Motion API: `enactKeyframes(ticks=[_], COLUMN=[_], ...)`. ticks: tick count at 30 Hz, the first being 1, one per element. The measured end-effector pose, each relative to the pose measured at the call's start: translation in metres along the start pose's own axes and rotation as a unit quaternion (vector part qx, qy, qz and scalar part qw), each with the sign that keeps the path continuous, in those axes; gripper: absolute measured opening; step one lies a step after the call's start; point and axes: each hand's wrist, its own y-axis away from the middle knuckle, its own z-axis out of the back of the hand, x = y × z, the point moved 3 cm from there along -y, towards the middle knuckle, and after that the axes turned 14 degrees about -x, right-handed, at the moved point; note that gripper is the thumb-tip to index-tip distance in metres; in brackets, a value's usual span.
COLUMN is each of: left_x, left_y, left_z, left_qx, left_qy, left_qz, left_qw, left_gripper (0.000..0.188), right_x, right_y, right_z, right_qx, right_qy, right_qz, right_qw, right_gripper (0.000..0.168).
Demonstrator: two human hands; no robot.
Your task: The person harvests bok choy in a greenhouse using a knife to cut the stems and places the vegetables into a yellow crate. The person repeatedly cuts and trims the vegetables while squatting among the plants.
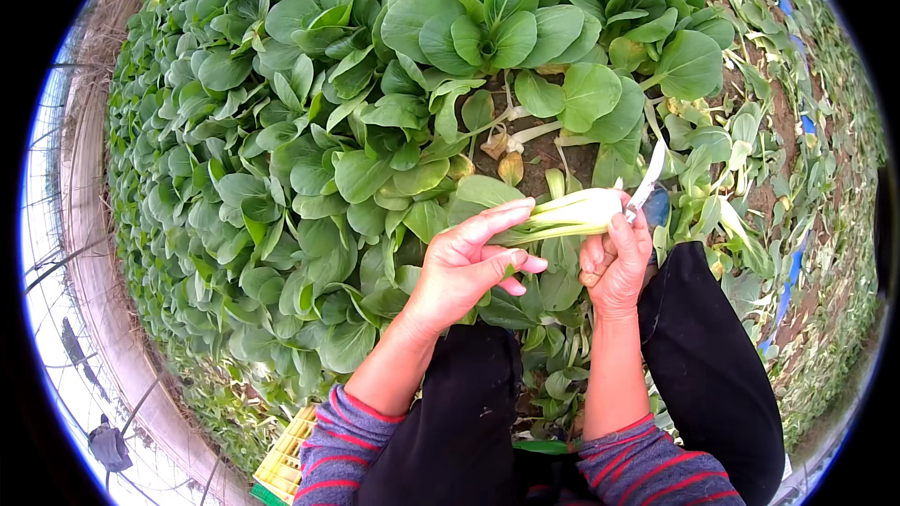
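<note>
A head of bok choy (580, 214) lies sideways between my hands, its white base to the right and its leaves to the left. My right hand (620, 253) grips a small knife (650, 172) whose blade points up and away; its thumb and fingers also meet the base of the bok choy. Around the leafy end, my left hand (474, 253) has its fingers apart, the index fingertip close to or touching the stalks. Whether it bears any of the weight is not clear. Standing bok choy plants (489, 35) grow densely ahead and to the left.
Cut leaves (731, 218) litter the soil on the right, along a blue strip (791, 274). A yellow plastic crate (285, 446) stands at lower left. My black-trousered knees (703, 323) flank my forearms. A pale border (105, 295) and wire structure edge the bed at far left.
</note>
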Motion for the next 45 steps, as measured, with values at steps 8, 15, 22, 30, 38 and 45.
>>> enactKeyframes(ticks=[8,15,22,30,38,45], left_x=[-0.028,-0.044,-0.055,-0.077,-0.092,-0.094], left_y=[-0.011,-0.056,-0.112,-0.171,-0.177,-0.176], left_z=[-0.042,-0.009,-0.033,-0.030,-0.002,-0.009], left_qx=[0.068,0.000,0.062,-0.068,-0.161,-0.016], left_qy=[-0.447,-0.500,-0.515,-0.579,-0.619,-0.633], left_qz=[-0.264,-0.098,-0.111,-0.168,-0.159,-0.183], left_qw=[0.852,0.861,0.848,0.795,0.752,0.752], left_gripper=[0.074,0.042,0.037,0.065,0.068,0.059], right_x=[0.011,-0.021,-0.065,-0.055,-0.052,-0.055], right_y=[0.018,-0.024,-0.107,-0.152,-0.146,-0.128], right_z=[-0.015,-0.040,-0.047,-0.082,-0.073,-0.085], right_qx=[0.072,0.087,0.111,0.037,0.035,0.107], right_qy=[0.113,0.390,0.557,0.561,0.546,0.531], right_qz=[0.055,-0.019,0.183,0.113,0.108,0.213], right_qw=[0.989,0.916,0.802,0.819,0.830,0.813], right_gripper=[0.032,0.033,0.019,0.026,0.025,0.025])
